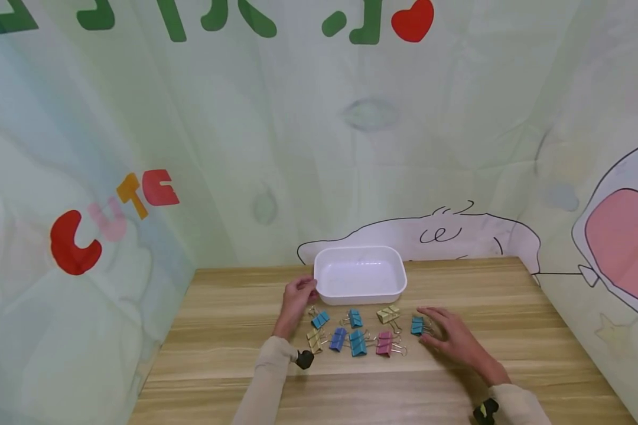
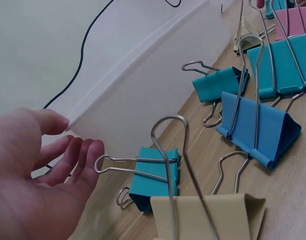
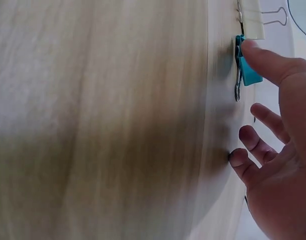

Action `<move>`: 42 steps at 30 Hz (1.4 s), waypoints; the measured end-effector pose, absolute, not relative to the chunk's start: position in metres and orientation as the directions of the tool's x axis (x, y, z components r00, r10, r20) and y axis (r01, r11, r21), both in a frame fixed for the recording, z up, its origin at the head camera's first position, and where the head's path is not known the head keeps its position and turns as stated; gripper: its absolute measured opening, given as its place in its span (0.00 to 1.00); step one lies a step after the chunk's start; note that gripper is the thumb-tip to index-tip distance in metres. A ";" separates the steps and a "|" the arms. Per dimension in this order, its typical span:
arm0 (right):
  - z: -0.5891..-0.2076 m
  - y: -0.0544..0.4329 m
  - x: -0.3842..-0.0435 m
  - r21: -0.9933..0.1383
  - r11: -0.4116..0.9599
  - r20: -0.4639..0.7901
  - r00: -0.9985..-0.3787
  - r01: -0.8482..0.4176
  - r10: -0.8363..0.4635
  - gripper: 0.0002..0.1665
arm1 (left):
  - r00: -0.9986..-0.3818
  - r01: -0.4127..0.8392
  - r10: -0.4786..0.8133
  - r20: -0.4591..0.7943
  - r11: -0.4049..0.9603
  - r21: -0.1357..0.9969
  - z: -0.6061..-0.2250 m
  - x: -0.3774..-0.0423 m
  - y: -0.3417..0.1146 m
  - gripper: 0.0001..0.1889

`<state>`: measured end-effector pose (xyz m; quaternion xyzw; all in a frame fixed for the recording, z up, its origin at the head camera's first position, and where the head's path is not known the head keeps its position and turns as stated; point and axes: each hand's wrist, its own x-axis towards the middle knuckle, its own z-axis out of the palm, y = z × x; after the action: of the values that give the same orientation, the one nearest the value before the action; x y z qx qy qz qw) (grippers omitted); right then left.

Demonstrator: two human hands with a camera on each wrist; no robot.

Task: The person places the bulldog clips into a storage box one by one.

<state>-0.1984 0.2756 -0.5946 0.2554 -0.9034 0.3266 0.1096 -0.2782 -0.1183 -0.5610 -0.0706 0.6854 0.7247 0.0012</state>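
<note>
My left hand (image 1: 298, 295) pinches the left rim of a white plastic tub (image 1: 358, 300), its thumb and fingertips at the tub's corner in the left wrist view. Beside those fingers lies a teal binder clip (image 2: 155, 170), and a cream binder clip (image 2: 207, 215) is closer to that camera. At the right end of the clips, my right hand (image 1: 453, 337) is spread around a teal binder clip (image 1: 417, 326). Its thumb overlaps this clip (image 3: 250, 72) in the right wrist view, while the other fingers stand apart from it.
Several more binder clips lie in front of the tub, among them a blue one (image 1: 337, 339), a pink one (image 1: 384, 343) and a gold one (image 1: 388, 314). The wooden table (image 1: 351, 392) meets a printed cloth backdrop (image 1: 244, 147) behind the tub.
</note>
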 end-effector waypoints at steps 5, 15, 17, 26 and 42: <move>-0.594 0.273 -0.199 -0.515 0.677 0.358 -0.850 -0.525 -0.387 0.36 | -0.988 -0.085 -0.126 -0.094 -0.076 0.994 -0.565 -0.283 -0.116 0.16; -0.600 0.270 -0.202 -0.448 0.720 0.383 -0.841 -0.530 -0.381 0.24 | -0.993 -0.079 -0.076 -0.091 -0.153 0.985 -0.562 -0.286 -0.119 0.16; -0.600 0.269 -0.202 -0.458 0.725 0.374 -0.851 -0.515 -0.368 0.23 | -0.993 -0.082 -0.069 -0.093 -0.156 0.984 -0.562 -0.286 -0.120 0.16; -0.598 0.267 -0.201 -0.480 0.735 0.350 -0.873 -0.479 -0.340 0.22 | -0.994 -0.094 -0.035 -0.101 -0.169 0.981 -0.562 -0.288 -0.121 0.18; -0.579 0.268 -0.211 -0.461 0.720 0.408 -0.844 -0.520 -0.349 0.22 | -0.993 -0.096 -0.056 -0.107 -0.170 0.981 -0.562 -0.288 -0.121 0.16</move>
<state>-0.2107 0.2679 -0.5794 0.2371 -0.9154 0.2898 0.1476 -0.2878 -0.1207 -0.5619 -0.0590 0.6440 0.7626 0.0132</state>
